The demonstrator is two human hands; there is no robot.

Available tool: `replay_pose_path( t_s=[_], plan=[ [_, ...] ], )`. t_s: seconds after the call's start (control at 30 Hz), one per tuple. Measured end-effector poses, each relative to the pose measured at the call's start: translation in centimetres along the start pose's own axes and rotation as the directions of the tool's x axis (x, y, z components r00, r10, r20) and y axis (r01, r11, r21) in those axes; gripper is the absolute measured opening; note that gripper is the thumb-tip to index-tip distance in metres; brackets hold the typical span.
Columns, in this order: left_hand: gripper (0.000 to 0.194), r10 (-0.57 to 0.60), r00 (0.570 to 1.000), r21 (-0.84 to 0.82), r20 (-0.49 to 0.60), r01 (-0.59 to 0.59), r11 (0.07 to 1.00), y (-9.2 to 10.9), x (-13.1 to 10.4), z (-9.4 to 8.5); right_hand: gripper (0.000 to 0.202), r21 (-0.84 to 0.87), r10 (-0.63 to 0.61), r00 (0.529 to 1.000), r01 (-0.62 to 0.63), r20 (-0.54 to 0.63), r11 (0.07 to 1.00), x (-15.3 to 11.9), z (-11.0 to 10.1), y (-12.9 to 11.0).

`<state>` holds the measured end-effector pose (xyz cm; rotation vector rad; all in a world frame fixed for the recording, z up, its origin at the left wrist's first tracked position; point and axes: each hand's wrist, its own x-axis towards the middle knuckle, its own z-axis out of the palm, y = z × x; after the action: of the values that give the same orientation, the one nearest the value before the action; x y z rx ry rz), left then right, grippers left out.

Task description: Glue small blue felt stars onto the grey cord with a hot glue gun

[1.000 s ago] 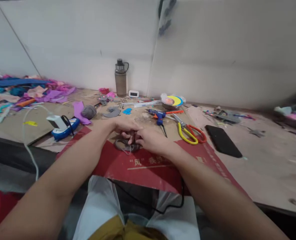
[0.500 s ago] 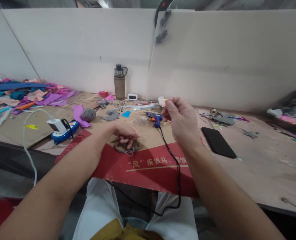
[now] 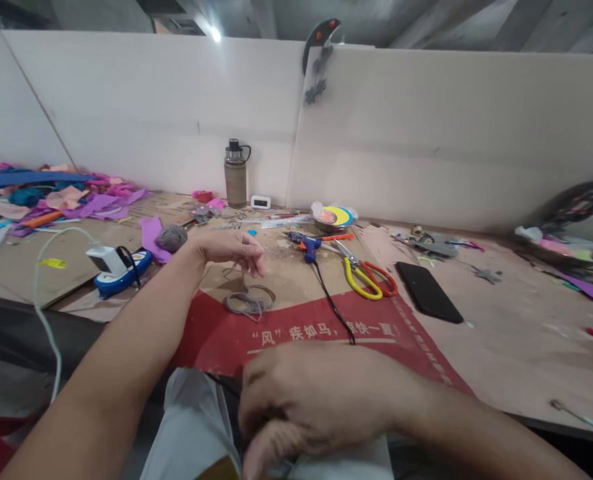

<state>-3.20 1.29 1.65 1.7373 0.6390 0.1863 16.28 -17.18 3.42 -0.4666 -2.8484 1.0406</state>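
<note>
My left hand (image 3: 236,252) is closed in a pinch on grey yarn, raised just over the cardboard. Strands run down from its fingers to a loose coil of grey yarn (image 3: 250,305) on the red printed cardboard (image 3: 321,363). Low over my lap, my right hand (image 3: 316,393) is slightly blurred with its fingers curled in; what they hold, if anything, is hidden. A blue glue gun (image 3: 307,248) lies beyond the coil, its black cord running toward me. Scissors (image 3: 363,277) with yellow and red handles rest right of it.
A black phone (image 3: 429,291) lies at right. At the back stand a bottle (image 3: 235,177), a small white clock (image 3: 261,202) and a bowl (image 3: 326,223). A blue power strip (image 3: 121,280) with a white charger is at left, near felt scraps (image 3: 61,200) and a grey yarn ball (image 3: 171,237).
My right hand has swept from above the glue gun down toward my lap, uncovering the scissors and bowl. My left hand has lifted off the yarn coil, drawing strands up.
</note>
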Motion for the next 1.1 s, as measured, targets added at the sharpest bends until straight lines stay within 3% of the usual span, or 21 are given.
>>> replay_pose_path(
  t_s=[0.03, 0.07, 0.1, 0.13, 0.17, 0.2, 0.23, 0.27, 0.3, 0.33, 0.37, 0.47, 0.5, 0.63, 0.73, 0.8, 0.97, 1.1],
  plan=[
    [0.034, 0.059, 0.998, 0.007, -0.037, -0.059, 0.998, 0.0, 0.1, -0.1, 0.029, 0.073, -0.016, 0.993, 0.024, -0.114, 0.997, 0.3, -0.5, 0.4],
    [0.034, 0.11, 0.99, 0.014, -0.083, -0.109, 0.994, -0.1, 0.3, -0.1, 0.025, 0.1, -0.002, 0.94, 0.039, -0.343, 0.994, 0.7, -1.3, 1.0],
    [0.034, 0.16, 0.976, 0.023, -0.15, -0.159, 0.987, -0.2, 0.7, 0.0, 0.021, 0.106, 0.024, 0.801, 0.05, -0.599, 0.993, 1.1, -2.2, 1.9],
    [0.033, 0.205, 0.948, 0.025, -0.245, -0.206, 0.978, -0.3, 1.1, 0.2, 0.016, 0.154, 0.091, 0.615, 0.05, -0.783, 0.987, 1.5, -3.1, 3.1],
    [0.034, 0.255, 0.905, 0.03, -0.34, -0.261, 0.965, -0.5, 1.7, 0.5, 0.014, 0.216, 0.166, 0.414, 0.078, -0.895, 0.973, 1.9, -3.8, 4.5],
    [0.036, 0.305, 0.852, 0.059, -0.425, -0.31, 0.949, -0.6, 2.2, 0.9, 0.012, 0.259, 0.221, 0.276, 0.111, -0.935, 0.959, 2.4, -4.4, 6.0],
    [0.037, 0.345, 0.804, 0.077, -0.484, -0.353, 0.932, -0.7, 2.7, 1.2, 0.011, 0.284, 0.26, 0.174, 0.134, -0.95, 0.949, 2.8, -4.8, 7.7],
    [0.038, 0.365, 0.772, 0.077, -0.52, -0.383, 0.921, -0.7, 3.2, 1.6, 0.013, 0.305, 0.295, 0.092, 0.136, -0.951, 0.942, 3.2, -4.9, 9.2],
    [0.04, 0.374, 0.747, 0.067, -0.55, -0.407, 0.911, -0.7, 3.5, 2.0, 0.018, 0.34, 0.334, 0.065, 0.127, -0.94, 0.932, 3.7, -4.8, 10.6],
    [0.039, 0.388, 0.742, 0.05, -0.546, -0.433, 0.9, -0.7, 3.8, 2.3, 0.021, 0.388, 0.384, 0.058, 0.131, -0.922, 0.912, 4.0, -4.5, 11.7],
    [0.039, 0.406, 0.735, 0.037, -0.544, -0.462, 0.886, -0.6, 4.0, 2.7, 0.025, 0.44, 0.43, 0.091, 0.17, -0.898, 0.882, 4.4, -4.1, 12.6],
    [0.038, 0.386, 0.759, -0.033, -0.525, -0.471, 0.881, -0.4, 4.3, 3.7, 0.034, 0.537, 0.462, 0.287, 0.305, -0.839, 0.787, 5.2, -3.0, 13.5],
    [0.039, 0.359, 0.775, -0.076, -0.52, -0.46, 0.885, -0.3, 4.3, 4.0, 0.036, 0.551, 0.456, 0.326, 0.325, -0.828, 0.768, 5.3, -2.8, 13.5],
    [0.038, 0.287, 0.79, -0.195, -0.542, -0.451, 0.871, -0.2, 4.6, 4.7, 0.017, 0.583, 0.478, 0.383, 0.231, -0.791, 0.779, 5.1, -2.9, 13.3],
    [0.041, 0.232, 0.778, -0.248, -0.584, -0.443, 0.861, -0.3, 4.9, 4.9, 0.013, 0.584, 0.505, 0.381, 0.122, -0.774, 0.803, 4.3, -3.3, 13.2],
    [0.045, 0.144, 0.792, -0.296, -0.593, -0.381, 0.876, -0.3, 4.9, 4.9, 0.014, 0.575, 0.517, 0.346, 0.086, -0.783, 0.813, 3.7, -3.5, 13.2],
    [0.064, -0.054, 0.908, -0.392, -0.416, -0.125, 0.911, -0.2, 4.6, 4.8, 0.019, 0.581, 0.546, 0.228, 0.136, -0.806, 0.802, 2.9, -4.2, 13.5],
    [0.058, -0.101, 0.874, -0.346, -0.476, -0.08, 0.935, -0.2, 4.5, 4.4, 0.025, 0.576, 0.555, 0.164, 0.134, -0.815, 0.806, 2.7, -4.8, 14.2]
  ],
)
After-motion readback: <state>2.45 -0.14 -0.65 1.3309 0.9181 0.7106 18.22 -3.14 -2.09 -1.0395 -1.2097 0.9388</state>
